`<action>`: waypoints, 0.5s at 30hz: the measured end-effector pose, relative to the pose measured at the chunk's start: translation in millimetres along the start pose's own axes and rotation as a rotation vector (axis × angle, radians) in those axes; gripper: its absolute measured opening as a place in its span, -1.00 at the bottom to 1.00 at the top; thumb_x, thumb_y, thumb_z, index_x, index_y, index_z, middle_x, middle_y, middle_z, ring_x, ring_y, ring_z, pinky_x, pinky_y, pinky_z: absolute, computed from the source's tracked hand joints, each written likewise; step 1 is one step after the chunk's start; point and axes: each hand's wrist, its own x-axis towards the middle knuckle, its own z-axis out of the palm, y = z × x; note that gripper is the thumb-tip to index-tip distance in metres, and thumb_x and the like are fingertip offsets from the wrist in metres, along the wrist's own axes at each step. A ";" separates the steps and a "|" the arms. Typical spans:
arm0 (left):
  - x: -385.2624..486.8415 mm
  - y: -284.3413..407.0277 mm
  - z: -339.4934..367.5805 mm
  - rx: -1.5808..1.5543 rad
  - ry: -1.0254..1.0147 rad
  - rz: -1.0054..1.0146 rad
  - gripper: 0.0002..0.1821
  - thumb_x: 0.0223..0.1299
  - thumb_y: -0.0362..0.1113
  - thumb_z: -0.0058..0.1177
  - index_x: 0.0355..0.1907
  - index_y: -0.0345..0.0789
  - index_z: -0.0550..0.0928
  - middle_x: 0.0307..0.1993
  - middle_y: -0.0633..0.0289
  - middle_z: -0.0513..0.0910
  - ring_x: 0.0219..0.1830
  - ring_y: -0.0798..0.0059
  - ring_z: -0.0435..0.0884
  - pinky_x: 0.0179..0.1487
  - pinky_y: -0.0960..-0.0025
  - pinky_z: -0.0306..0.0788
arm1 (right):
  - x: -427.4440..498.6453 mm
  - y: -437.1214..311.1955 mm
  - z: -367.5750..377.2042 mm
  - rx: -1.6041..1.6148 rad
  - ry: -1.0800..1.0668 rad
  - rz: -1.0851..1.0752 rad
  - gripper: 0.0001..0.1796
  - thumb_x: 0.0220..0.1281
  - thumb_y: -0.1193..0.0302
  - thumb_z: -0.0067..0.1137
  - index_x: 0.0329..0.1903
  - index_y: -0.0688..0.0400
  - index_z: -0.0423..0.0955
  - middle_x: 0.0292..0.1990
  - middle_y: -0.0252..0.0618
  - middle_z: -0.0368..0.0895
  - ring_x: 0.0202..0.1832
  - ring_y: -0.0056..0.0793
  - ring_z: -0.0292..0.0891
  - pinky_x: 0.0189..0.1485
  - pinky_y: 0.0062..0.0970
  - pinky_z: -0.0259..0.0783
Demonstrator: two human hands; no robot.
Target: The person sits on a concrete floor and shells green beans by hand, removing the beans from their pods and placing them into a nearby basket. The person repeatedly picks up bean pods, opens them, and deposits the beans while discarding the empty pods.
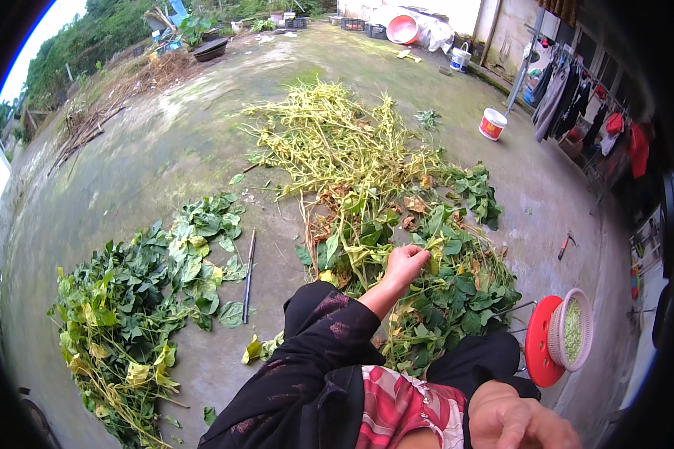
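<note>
My left hand reaches over the heap of leafy bean plants, its fingers pinched on a yellowish leaf or pod. My right hand is at the bottom right with the palm up and fingers spread, partly cut off by the picture's edge; nothing shows in it. To the right, a pink plastic basket of pale green beans stands on a red stool. Beyond the leafy heap lies a pile of stripped yellow-green stems. A second heap of leafy plants lies on the left.
A thin dark rod lies between the heaps. A hammer-like tool lies on the concrete at the right. Farther off stand a white and red bucket, another white bucket and a rack of hanging clothes. Dry sticks lie at the far left.
</note>
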 end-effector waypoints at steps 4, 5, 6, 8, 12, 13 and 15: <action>-1.2 1.5 -0.4 -0.037 -0.011 0.018 -0.81 0.17 -0.25 0.15 -0.39 -0.36 0.68 -0.58 0.41 0.53 -0.58 0.73 0.39 -0.49 0.58 0.25 | -2.6 -14.3 0.4 -0.084 0.030 0.201 -0.68 0.34 0.27 0.15 0.12 -0.13 0.58 0.21 -0.58 0.54 0.22 -0.52 0.48 -0.08 -0.18 0.56; -1.3 1.1 -0.8 -0.032 -0.016 0.013 -0.81 0.17 -0.25 0.16 -0.38 -0.36 0.68 -0.58 0.41 0.53 -0.58 0.73 0.40 -0.49 0.58 0.25 | -1.5 -17.0 0.0 -0.100 0.019 0.269 -0.69 0.33 0.27 0.15 0.12 -0.13 0.59 0.22 -0.58 0.53 0.22 -0.53 0.48 -0.08 -0.19 0.56; -1.5 0.7 -1.6 -0.024 -0.015 0.016 -0.81 0.17 -0.25 0.16 -0.38 -0.36 0.68 -0.58 0.40 0.53 -0.57 0.73 0.40 -0.49 0.58 0.25 | -1.0 -17.1 0.7 -0.128 0.000 0.226 -0.68 0.34 0.26 0.15 0.12 -0.12 0.58 0.23 -0.58 0.52 0.22 -0.54 0.47 -0.08 -0.19 0.56; -1.8 -0.7 -1.8 -0.028 -0.002 0.027 -0.81 0.17 -0.25 0.16 -0.38 -0.37 0.68 -0.58 0.40 0.53 -0.57 0.73 0.40 -0.48 0.58 0.26 | 1.3 -14.4 0.3 -0.188 -0.023 0.148 -0.67 0.34 0.23 0.15 0.13 -0.11 0.57 0.26 -0.58 0.49 0.23 -0.57 0.46 -0.08 -0.20 0.56; -0.5 -1.3 -0.7 -0.042 -0.013 0.015 -0.80 0.18 -0.25 0.16 -0.37 -0.38 0.68 -0.57 0.39 0.54 -0.57 0.72 0.42 -0.48 0.58 0.27 | 3.8 1.2 0.1 -0.027 0.009 -0.087 -0.64 0.37 0.23 0.12 0.18 -0.08 0.53 0.28 -0.53 0.46 0.26 -0.48 0.43 -0.06 -0.21 0.57; -0.3 -1.1 -0.3 -0.047 -0.015 0.021 -0.80 0.17 -0.25 0.17 -0.36 -0.38 0.68 -0.57 0.39 0.54 -0.57 0.71 0.42 -0.48 0.58 0.27 | 5.5 2.0 -0.4 -0.064 -0.010 -0.074 -0.64 0.37 0.24 0.13 0.18 -0.07 0.53 0.28 -0.51 0.46 0.25 -0.46 0.44 -0.06 -0.21 0.57; -0.2 -0.6 -0.6 -0.071 -0.019 0.011 -0.80 0.17 -0.26 0.17 -0.36 -0.39 0.68 -0.57 0.39 0.55 -0.57 0.71 0.42 -0.47 0.58 0.29 | 7.0 3.8 -1.8 -0.134 -0.053 -0.047 -0.63 0.37 0.25 0.13 0.19 -0.06 0.52 0.27 -0.48 0.47 0.24 -0.43 0.45 -0.07 -0.22 0.59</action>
